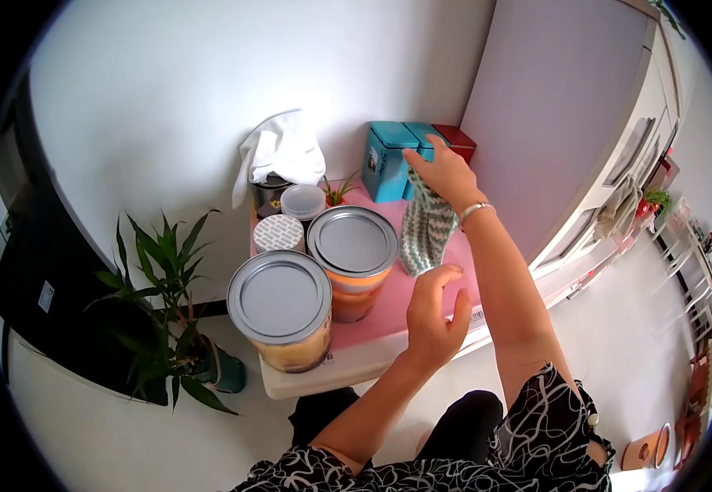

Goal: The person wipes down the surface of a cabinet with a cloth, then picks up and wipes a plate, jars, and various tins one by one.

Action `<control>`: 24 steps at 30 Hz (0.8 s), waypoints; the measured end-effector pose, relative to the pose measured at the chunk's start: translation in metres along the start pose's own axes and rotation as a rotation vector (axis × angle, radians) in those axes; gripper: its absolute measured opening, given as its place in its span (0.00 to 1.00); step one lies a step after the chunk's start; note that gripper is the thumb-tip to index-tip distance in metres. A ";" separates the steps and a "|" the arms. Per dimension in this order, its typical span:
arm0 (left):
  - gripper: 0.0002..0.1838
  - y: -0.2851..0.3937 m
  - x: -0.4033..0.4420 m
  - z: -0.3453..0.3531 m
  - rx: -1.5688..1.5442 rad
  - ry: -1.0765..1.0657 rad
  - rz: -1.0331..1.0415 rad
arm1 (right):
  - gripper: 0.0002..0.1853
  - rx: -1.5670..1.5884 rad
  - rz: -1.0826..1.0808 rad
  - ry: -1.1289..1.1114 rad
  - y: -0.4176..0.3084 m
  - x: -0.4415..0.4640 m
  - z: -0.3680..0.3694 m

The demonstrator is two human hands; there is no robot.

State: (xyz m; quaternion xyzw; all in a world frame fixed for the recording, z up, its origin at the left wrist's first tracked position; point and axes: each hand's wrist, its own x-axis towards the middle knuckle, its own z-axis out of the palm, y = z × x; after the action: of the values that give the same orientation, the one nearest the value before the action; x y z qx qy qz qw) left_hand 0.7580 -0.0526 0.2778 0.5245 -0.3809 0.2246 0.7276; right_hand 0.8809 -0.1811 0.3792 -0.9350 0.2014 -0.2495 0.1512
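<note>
A green-and-white striped knitted cloth [426, 225] hangs in folds below my right hand [448, 174], over the pink tabletop [393, 316]. My right thumb and a finger stand apart, while the other fingers curl out of sight at the cloth's top edge, where it is gathered. Just under the cloth's lower end is my left hand [436, 320], fingers bent, thumb apart, nothing between them. Behind the right hand stand teal tins [387, 160] and a dark red box [459, 141]. Two large cans with grey lids, a near one [280, 299] and a farther one [352, 242], stand to the left.
Smaller lidded containers [279, 234], a white cloth [286, 148] over a dark can, and a small potted plant [338, 193] crowd the table's back left. A leafy plant [177, 303] stands on the floor at left. A tall pale cabinet [557, 115] rises at right.
</note>
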 end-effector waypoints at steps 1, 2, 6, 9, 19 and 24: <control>0.14 -0.005 -0.003 0.001 0.002 -0.009 -0.065 | 0.39 -0.044 -0.016 0.007 -0.002 0.007 0.008; 0.14 -0.009 -0.005 0.001 0.004 -0.016 -0.133 | 0.39 -0.049 -0.015 -0.004 -0.003 0.014 0.015; 0.13 -0.004 0.002 0.002 0.007 -0.032 -0.168 | 0.43 -0.160 0.028 -0.145 -0.020 0.026 0.030; 0.13 -0.008 0.001 0.000 0.047 -0.002 -0.205 | 0.41 -0.233 0.018 -0.096 -0.029 0.023 0.035; 0.11 -0.010 0.003 -0.007 0.101 0.010 -0.206 | 0.28 -0.300 -0.067 0.166 -0.040 0.019 0.044; 0.11 -0.008 0.002 -0.010 0.088 -0.046 -0.231 | 0.30 -0.141 0.041 0.206 -0.032 0.007 0.028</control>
State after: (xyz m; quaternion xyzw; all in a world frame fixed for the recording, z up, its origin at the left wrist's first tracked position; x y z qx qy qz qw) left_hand 0.7678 -0.0459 0.2728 0.6013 -0.3244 0.1434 0.7160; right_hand 0.9112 -0.1516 0.3707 -0.9085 0.2520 -0.3263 0.0685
